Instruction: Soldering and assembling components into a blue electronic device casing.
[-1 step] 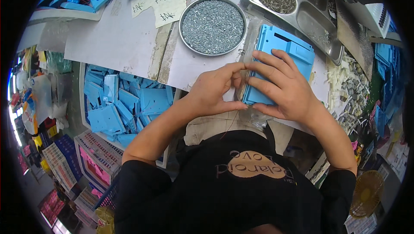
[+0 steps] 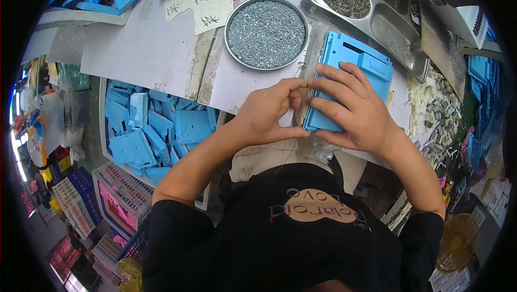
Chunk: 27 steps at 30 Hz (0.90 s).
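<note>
A light-blue plastic casing (image 2: 371, 68) with a slot and a raised block lies on the right of the bench, over clear plastic film. My right hand (image 2: 353, 106) lies across its near left part, fingers bent over the top and thumb at the near edge. Against its left edge is my left hand (image 2: 272, 110), with index fingertip and thumb at that edge and the other fingers curled in. The two hands almost meet there, and they hide the casing's near left side. A thin reddish wire (image 2: 285, 163) trails below them.
Beyond my hands stands a round metal tray (image 2: 228, 44) full of small silvery pins. A steel compartment tray (image 2: 371, 15) holds dark screw-like pieces. Small white and metal parts (image 2: 436, 114) are heaped at right. A crate (image 2: 104, 125) at left holds blue casings.
</note>
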Available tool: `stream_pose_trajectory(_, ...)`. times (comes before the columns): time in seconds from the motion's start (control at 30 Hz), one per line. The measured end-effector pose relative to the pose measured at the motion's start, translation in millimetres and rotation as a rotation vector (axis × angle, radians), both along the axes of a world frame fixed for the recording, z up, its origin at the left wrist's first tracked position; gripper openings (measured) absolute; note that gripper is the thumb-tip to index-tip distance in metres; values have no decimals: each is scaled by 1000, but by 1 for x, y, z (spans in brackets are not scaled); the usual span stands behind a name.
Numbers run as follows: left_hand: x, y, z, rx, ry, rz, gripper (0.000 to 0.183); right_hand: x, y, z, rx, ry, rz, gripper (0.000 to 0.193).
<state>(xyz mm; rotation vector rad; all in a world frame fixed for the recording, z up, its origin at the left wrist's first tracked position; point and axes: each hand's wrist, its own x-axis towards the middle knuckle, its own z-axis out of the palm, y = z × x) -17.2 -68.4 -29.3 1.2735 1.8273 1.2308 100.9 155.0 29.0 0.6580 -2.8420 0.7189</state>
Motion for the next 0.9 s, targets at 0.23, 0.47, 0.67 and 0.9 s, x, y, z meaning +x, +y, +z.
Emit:
stream_pose_trajectory(0.23,-6,7,16,-14,-29,-61,91,2,4,6,-62,100,-30,54)
stream_pose_trajectory(0.47,16,18,33,-62,-36,113,77,85,19,-5,-832,-67,-964,44)
stream_pose_trajectory(0.67,31,26,35,-17,15,140,70,90,4,-16,-691,-203,-1019,49)
stream_pose_trajectory(0.9,31,25,43,-15,-43,143,70,89,6,-8,-533,-238,-983,51)
